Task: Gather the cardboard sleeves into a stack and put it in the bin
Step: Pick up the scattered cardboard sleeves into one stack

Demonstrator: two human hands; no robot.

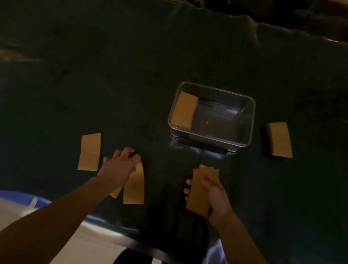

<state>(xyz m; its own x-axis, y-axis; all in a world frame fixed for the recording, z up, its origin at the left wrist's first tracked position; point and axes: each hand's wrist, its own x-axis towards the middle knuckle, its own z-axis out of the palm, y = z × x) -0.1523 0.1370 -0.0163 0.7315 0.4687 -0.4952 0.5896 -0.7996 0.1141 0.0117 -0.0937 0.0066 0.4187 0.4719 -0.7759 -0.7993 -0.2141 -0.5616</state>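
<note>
My right hand grips a small stack of brown cardboard sleeves, held just above the dark table in front of the clear plastic bin. A stack of sleeves leans against the bin's left wall inside. My left hand rests on a flat sleeve, fingers curled over its top edge; another sleeve's corner shows under my wrist. One loose sleeve lies left of that hand. A further stack of sleeves sits right of the bin.
The table is covered with a dark, wrinkled cloth and is dimly lit. Its near edge runs just in front of my legs. A black handle lies along the bin's near side.
</note>
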